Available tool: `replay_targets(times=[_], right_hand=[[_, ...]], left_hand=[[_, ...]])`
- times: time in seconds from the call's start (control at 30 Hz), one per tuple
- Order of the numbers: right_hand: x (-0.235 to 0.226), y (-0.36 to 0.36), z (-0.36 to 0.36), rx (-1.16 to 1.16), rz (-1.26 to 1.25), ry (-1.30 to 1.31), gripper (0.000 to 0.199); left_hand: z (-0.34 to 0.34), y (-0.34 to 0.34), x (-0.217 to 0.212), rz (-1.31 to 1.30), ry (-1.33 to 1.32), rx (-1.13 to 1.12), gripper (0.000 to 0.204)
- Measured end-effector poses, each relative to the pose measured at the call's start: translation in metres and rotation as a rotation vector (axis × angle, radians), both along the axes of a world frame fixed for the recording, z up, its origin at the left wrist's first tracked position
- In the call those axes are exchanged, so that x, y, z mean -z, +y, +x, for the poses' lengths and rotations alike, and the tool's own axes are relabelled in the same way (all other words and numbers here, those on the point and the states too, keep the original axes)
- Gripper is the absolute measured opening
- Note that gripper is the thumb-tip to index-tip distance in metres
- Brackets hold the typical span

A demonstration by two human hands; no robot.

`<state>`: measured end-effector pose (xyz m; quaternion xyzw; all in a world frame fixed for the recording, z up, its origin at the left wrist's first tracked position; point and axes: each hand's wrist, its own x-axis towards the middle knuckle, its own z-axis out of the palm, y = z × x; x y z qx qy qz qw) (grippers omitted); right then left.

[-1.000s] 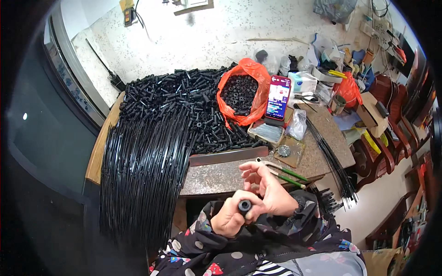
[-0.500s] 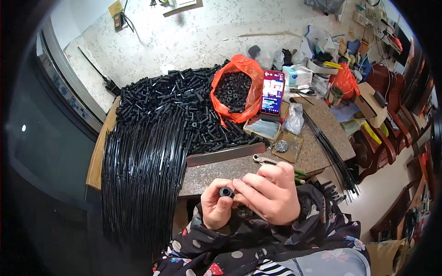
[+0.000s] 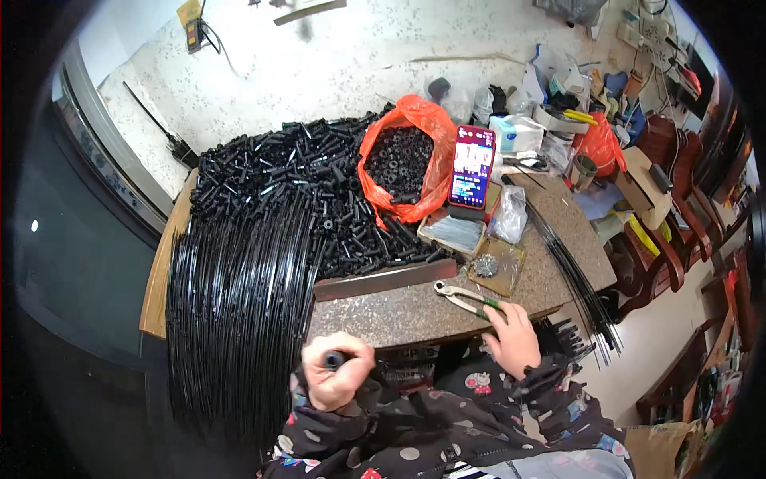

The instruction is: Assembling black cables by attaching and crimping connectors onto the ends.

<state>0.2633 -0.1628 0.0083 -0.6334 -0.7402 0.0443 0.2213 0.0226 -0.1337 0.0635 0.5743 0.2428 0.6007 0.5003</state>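
Light falls bright and even from above, washing the pale speckled floor [image 3: 335,64] at twelve o'clock almost white. The phone screen [image 3: 472,166] glows. Glossy black rods [image 3: 239,319] catch thin streaks of glare. From seven to ten o'clock everything sinks into darkness. Straight edges bow near the rim, corners vignette black, and the centre stays sharp.

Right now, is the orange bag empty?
No, the orange bag lies open on the table and is filled with small black parts.
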Motion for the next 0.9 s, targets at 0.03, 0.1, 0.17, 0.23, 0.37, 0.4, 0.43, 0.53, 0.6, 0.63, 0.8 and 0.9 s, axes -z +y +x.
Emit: replay_targets(times=[0.03,0.1,0.17,0.23,0.37,0.4,0.43,0.53,0.6,0.63,0.8,0.9], right_hand=[[0.015,-0.009,0.002,0.085,0.015,-0.211,0.042],[0.021,-0.013,-0.007,0.042,0.118,-0.359,0.043],[0.018,-0.018,-0.017,0.002,-0.147,-0.026,0.034],[0.018,-0.022,-0.017,-0.131,-0.304,0.531,0.026],[-0.032,-0.034,-0.041,-0.069,-0.968,1.503,0.015],[-0.041,-0.039,-0.039,-0.318,-0.714,1.183,0.017],[-0.05,-0.045,-0.036,-0.539,-0.445,0.857,0.019],[-0.087,-0.06,-0.051,-0.51,0.109,0.315,0.018],[-0.094,-0.066,-0.054,-0.509,0.307,0.136,0.024],[-0.096,-0.069,-0.055,-0.515,0.306,0.137,0.024],[-0.106,-0.062,-0.05,-0.774,0.207,0.21,0.016],[-0.088,-0.064,-0.052,-0.81,-0.448,0.839,0.016]], left_hand=[[0.006,-0.004,0.003,-0.06,0.109,0.034,0.006],[0.004,-0.011,-0.006,-0.057,0.279,0.187,0.006],[0.011,-0.013,-0.007,-0.004,0.319,0.267,0.013],[0.018,-0.014,-0.012,0.006,0.287,0.292,0.022],[0.002,-0.018,-0.009,-0.128,0.123,0.003,0.06],[-0.005,-0.019,-0.008,-0.124,0.088,-0.02,0.055],[-0.011,-0.02,-0.006,-0.119,0.051,-0.04,0.05],[-0.02,-0.031,-0.011,-0.076,0.04,-0.114,0.045],[-0.017,-0.04,-0.015,-0.082,0.033,-0.158,0.044],[-0.018,-0.044,-0.014,-0.082,0.033,-0.164,0.044],[-0.021,-0.054,-0.017,-0.066,0.04,-0.206,0.051],[-0.026,-0.059,-0.021,-0.03,0.006,-0.088,0.051]])
